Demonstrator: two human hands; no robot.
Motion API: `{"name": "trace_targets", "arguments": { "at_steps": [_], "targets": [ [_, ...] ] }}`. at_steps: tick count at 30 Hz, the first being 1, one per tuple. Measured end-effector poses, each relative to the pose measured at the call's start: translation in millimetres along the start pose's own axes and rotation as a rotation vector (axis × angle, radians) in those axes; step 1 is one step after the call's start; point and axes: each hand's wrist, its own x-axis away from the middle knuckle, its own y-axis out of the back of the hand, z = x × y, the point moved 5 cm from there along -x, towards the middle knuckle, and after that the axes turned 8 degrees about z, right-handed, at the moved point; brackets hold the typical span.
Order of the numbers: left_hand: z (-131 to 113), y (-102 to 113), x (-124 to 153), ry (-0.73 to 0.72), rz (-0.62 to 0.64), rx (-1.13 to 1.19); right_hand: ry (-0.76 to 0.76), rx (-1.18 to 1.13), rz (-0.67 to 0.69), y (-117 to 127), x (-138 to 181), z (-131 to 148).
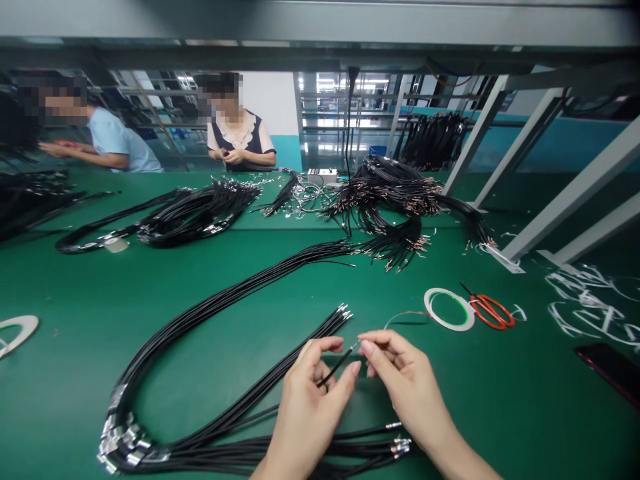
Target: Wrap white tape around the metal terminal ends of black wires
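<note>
Head view has my left hand (307, 400) with its lower fingers folded on one black cable (341, 365), thumb and forefinger spread to either side of it. My right hand (405, 377) meets the cable's thin end, thumb and forefinger nearly together; whether they pinch that tip or some tiny piece on it, I cannot tell. The cable sits above the near part of the table (280, 287), between two groups of strands from the cable bundle (200, 313).

I judge it light and springy, its smooth jacket a little slippery, its tip easily bent. Best hold is on the jacket just behind the tip, with only a gentle touch on the end itself. The bundle should pull back more, being thick and weighed by silver bands (123, 443) toward the table's near left corner.

For moving, green surface shows inside the bundle's curve and between my right hand and the tape ring (429, 312). Farther toward the table's right edge lie red-handled scissors (493, 312), white ties (590, 293) and a dark phone-like slab (607, 373), while tangled cables (390, 180) crowd the far edge, beside slanting metal legs (575, 193)
</note>
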Motion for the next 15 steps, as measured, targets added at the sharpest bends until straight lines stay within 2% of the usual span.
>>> {"name": "trace_targets", "arguments": {
  "at_steps": [3, 6, 10, 15],
  "targets": [
    [-12, 1, 0, -0.169, -0.006, -0.036, 0.024, -0.038, -0.05, 6, -1, 4],
    [-16, 0, -1, -0.27, -0.012, -0.049, 0.012, -0.019, -0.016, 7, 2, 9],
    [-15, -2, 0, -0.296, -0.041, -0.108, -0.048, 0.035, 0.069, 4, 7, 12],
    [-14, -2, 2, -0.347, -0.066, -0.184, -0.009, 0.105, 0.02, 6, 12, 14]
  ]
}}
